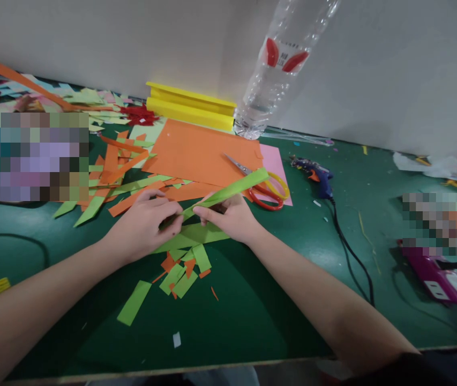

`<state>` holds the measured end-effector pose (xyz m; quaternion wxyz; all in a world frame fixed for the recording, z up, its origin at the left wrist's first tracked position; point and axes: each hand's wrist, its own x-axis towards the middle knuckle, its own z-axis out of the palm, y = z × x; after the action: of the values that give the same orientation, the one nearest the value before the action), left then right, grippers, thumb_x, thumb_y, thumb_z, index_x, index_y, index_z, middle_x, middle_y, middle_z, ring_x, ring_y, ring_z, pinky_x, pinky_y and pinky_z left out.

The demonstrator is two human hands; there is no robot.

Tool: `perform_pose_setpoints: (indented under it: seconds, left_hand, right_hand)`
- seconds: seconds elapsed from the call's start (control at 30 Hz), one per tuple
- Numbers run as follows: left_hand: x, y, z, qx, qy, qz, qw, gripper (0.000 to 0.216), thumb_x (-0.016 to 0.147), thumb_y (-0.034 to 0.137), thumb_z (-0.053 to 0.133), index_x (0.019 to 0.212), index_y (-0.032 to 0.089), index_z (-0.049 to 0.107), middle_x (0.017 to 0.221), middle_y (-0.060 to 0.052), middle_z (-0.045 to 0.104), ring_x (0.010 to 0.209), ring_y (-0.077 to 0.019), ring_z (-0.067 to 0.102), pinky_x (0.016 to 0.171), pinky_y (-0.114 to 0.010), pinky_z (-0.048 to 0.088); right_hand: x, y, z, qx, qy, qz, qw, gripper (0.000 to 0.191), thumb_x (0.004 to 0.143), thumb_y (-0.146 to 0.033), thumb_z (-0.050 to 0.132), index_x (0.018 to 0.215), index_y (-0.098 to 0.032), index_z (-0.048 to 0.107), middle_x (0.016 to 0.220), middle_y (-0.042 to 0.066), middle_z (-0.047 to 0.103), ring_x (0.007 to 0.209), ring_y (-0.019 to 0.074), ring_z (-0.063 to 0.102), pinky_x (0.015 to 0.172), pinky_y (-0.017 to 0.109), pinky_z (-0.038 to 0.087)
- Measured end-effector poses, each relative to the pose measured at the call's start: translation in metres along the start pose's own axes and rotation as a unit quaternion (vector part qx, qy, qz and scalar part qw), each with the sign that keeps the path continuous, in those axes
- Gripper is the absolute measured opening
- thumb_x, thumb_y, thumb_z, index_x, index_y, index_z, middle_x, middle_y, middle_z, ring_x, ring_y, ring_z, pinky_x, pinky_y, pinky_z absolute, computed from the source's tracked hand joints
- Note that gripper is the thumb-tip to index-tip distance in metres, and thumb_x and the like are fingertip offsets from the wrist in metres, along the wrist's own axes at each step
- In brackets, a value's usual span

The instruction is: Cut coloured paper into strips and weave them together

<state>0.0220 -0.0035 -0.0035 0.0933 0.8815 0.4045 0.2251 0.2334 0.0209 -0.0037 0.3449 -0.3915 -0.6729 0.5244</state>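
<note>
Both hands meet over the middle of the green table, pinching one narrow green paper strip [238,188]. My left hand [154,222] grips its lower left end with bent fingers. My right hand [232,217] holds it between thumb and fingers, and the far end slants up to the right. Beneath the hands lies a wider green strip [196,235]. Small green and orange paper scraps [180,279] are scattered just in front. Beyond my right hand, scissors [266,193] with red and yellow handles rest on orange paper sheets [204,153].
A pile of orange and green strips [111,166] lies to the left. A clear plastic bottle [268,80] stands at the back beside a yellow folded piece [192,107]. On the right are a blue glue gun [316,174] with a black cord and a magenta power strip [439,276].
</note>
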Motion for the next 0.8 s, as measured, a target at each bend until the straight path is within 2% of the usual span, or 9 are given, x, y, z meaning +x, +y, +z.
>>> perform_pose_setpoints:
  seconds: [0.3,0.5,0.67,0.8]
  left_hand:
    - [-0.0004,-0.0014,0.0005,-0.003,0.025,0.015,1.000,0.031,0.098,0.038,0.042,0.081,0.019,0.058,0.072,0.001,0.062,0.063,-0.0151,0.052,0.094,-0.039,0.040]
    - [0.0007,-0.0017,0.0005,-0.008,0.024,0.015,1.000,0.034,0.098,0.040,0.043,0.080,0.017,0.062,0.073,-0.001,0.065,0.066,-0.0161,0.058,0.093,-0.040,0.041]
    - [0.0008,-0.0019,0.0004,-0.010,0.028,0.017,0.999,0.032,0.099,0.038,0.043,0.085,0.018,0.064,0.078,-0.002,0.069,0.069,-0.0162,0.061,0.095,-0.041,0.041]
    - [0.0002,-0.0015,0.0010,0.002,0.043,0.024,0.999,0.032,0.099,0.036,0.042,0.086,0.018,0.064,0.080,-0.003,0.070,0.070,-0.0169,0.063,0.096,-0.042,0.041]
  right_hand:
    - [0.0007,0.0021,0.0015,0.024,0.013,0.011,1.000,0.025,0.072,-0.039,0.076,0.063,-0.016,0.068,0.054,-0.002,0.059,0.053,0.0098,0.053,0.057,0.027,0.046]
    - [-0.0001,-0.0025,0.0025,0.030,0.014,0.017,0.999,0.020,0.072,-0.036,0.075,0.076,-0.017,0.075,0.055,-0.002,0.061,0.054,0.0099,0.054,0.057,0.027,0.045]
    - [-0.0007,-0.0054,0.0034,0.030,0.013,0.019,0.999,0.014,0.072,-0.032,0.074,0.071,-0.018,0.074,0.056,-0.002,0.062,0.056,0.0101,0.057,0.059,0.027,0.048]
    - [-0.0002,-0.0025,0.0033,0.026,0.017,0.022,0.999,0.019,0.072,-0.034,0.074,0.067,-0.017,0.071,0.056,-0.002,0.062,0.054,0.0100,0.056,0.059,0.027,0.049]
